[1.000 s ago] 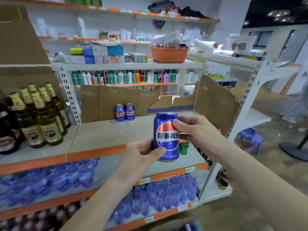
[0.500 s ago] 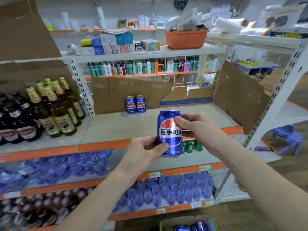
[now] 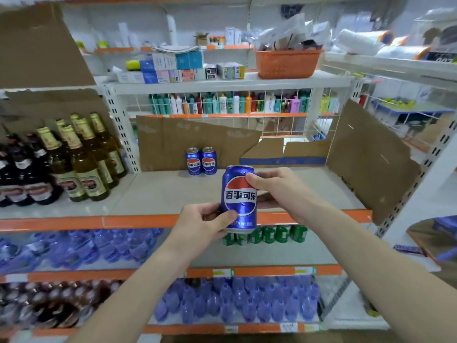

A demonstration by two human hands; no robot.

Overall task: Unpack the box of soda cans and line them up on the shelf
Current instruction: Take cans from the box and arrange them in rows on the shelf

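Head view of a shop shelving unit. Both hands hold one blue Pepsi can (image 3: 239,198) upright in front of the orange front edge of the middle shelf (image 3: 173,191). The left hand (image 3: 205,225) grips the can's lower part, thumb curled across its front near the base. The right hand (image 3: 277,188) grips its upper part, fingertips (image 3: 250,178) wrapped round the upper side just below the rim. The can is in the air and touches no shelf.

Change over the last second: the can sits higher and closer to the shelf board, and the view has moved nearer and lifted, so that the carton on the floor, visible at the bottom edge half a second ago, is now out of view. The grips match the earlier ones. By judgement, the can is being carried toward its place and not yet set down.

Two Pepsi cans (image 3: 201,160) already stand side by side, touching, at the back of the middle shelf against a brown cardboard sheet (image 3: 193,137). The board to their right is bare, so the row probably continues there.

Surroundings: beer bottles (image 3: 81,159) stand on the same shelf at left; green cans (image 3: 269,234) lie on the shelf below, behind the held can; blue water bottles (image 3: 235,302) fill the lower tiers; an orange basket (image 3: 286,63) sits above.
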